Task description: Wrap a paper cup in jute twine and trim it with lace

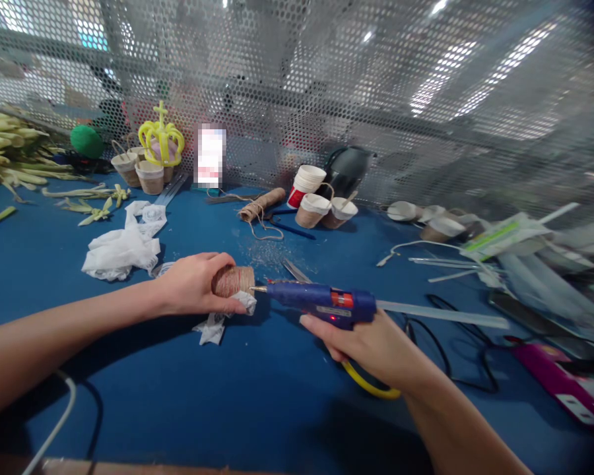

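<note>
My left hand (pixel 195 284) is closed around a twine-wrapped cup (pixel 233 280) lying on its side, its end facing right. A strip of white lace (pixel 212 328) hangs under my left thumb against the cup and trails onto the table. My right hand (pixel 371 343) grips a blue glue gun (pixel 307 300) with a red light showing. The metal nozzle points left and meets the cup's right edge; whether it touches I cannot tell. A clear glue stick (pixel 440 315) sticks out of the gun's back. Scissors with a yellow handle (pixel 371 384) lie partly hidden beneath my right hand.
Bunched white lace (pixel 121 252) lies left. Behind stand twine-wrapped cups (pixel 150 177), a yellow crown (pixel 162 142), a lit screen (pixel 210 157), a twine roll (pixel 262 204) and more cups (pixel 313 210). A purple power strip (pixel 557 382) and black cables lie right. A perforated metal panel (pixel 277 86) closes the back.
</note>
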A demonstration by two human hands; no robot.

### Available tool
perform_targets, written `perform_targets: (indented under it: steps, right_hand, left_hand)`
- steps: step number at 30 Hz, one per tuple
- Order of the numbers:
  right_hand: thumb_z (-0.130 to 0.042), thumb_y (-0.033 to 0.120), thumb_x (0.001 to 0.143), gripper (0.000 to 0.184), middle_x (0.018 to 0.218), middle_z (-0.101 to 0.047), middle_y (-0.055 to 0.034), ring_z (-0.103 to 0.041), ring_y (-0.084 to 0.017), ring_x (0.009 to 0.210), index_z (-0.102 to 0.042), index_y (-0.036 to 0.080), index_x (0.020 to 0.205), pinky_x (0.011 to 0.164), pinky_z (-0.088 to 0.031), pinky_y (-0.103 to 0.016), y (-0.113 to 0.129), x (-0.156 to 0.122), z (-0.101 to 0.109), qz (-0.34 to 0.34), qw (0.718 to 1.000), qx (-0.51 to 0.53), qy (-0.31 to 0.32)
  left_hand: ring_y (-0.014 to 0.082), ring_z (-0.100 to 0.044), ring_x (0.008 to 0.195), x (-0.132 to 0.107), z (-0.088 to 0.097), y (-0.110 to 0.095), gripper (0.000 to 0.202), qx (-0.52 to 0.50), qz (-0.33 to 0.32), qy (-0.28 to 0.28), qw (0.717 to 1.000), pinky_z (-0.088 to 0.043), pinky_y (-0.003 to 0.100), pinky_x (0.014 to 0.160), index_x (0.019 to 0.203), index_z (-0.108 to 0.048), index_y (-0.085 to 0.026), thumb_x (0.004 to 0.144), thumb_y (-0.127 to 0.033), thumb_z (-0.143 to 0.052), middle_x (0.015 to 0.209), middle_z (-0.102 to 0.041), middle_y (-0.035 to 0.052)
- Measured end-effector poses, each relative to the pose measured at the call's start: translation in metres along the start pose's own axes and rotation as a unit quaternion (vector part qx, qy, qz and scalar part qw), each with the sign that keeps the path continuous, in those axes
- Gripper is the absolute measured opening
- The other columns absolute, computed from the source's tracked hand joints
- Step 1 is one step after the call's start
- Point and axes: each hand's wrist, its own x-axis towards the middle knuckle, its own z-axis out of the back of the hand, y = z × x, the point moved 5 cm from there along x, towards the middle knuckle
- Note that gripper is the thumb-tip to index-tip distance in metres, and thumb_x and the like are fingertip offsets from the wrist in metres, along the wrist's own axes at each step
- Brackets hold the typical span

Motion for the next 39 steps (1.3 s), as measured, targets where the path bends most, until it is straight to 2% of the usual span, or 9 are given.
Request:
perform_targets:
  steps: [14, 25, 30, 39]
  right_hand:
    - [-0.054, 0.045, 0.072, 0.041, 0.036, -0.045, 0.0032, -0.044, -0.009, 0.036, -0.042, 0.02, 0.042, 0.042, -0.041, -0.022, 0.0013, 0.001, -0.0008, -0.003, 0.999, 0.048, 0.011]
    - [-0.054, 0.044, 0.072, 0.039, 0.035, -0.046, 0.0038, -0.044, -0.008, 0.035, -0.043, 0.02, 0.044, 0.042, -0.041, -0.021, 0.0022, 0.0018, 0.0016, -0.007, 0.999, 0.043, 0.016]
    - [-0.056, 0.044, 0.072, 0.034, 0.037, -0.047, 0.0039, -0.044, -0.008, 0.036, -0.049, 0.018, 0.05, 0.041, -0.042, -0.02, -0.0004, 0.0033, -0.002, -0.01, 0.998, 0.057, 0.036]
    - [-0.055, 0.043, 0.074, 0.036, 0.038, -0.048, 0.0027, -0.043, -0.007, 0.035, -0.05, 0.017, 0.05, 0.04, -0.039, -0.02, -0.0018, 0.0043, 0.0001, 0.001, 0.996, 0.065, 0.057]
  left_hand:
    - [0.0226, -0.058, 0.079, 0.0003, -0.0005, 0.0003, 0.062, 0.003, -0.011, -0.005, 1.0, -0.043, 0.032, 0.064, 0.101, -0.052, -0.017, 0.065, -0.067, -0.05, 0.09, -0.061, 0.0069]
    - [0.023, -0.058, 0.081, 0.0002, -0.0008, 0.001, 0.062, 0.002, -0.007, -0.005, 1.0, -0.044, 0.032, 0.065, 0.102, -0.051, -0.018, 0.064, -0.067, -0.05, 0.092, -0.061, 0.0068]
    - [0.023, -0.058, 0.081, 0.0, -0.0004, 0.0011, 0.063, 0.0, -0.006, -0.006, 1.0, -0.044, 0.032, 0.065, 0.103, -0.051, -0.018, 0.064, -0.067, -0.05, 0.092, -0.061, 0.0072]
    - [0.0233, -0.058, 0.081, -0.0001, -0.0011, 0.002, 0.064, -0.004, -0.011, -0.012, 1.0, -0.044, 0.032, 0.064, 0.103, -0.052, -0.017, 0.064, -0.067, -0.05, 0.092, -0.061, 0.0082]
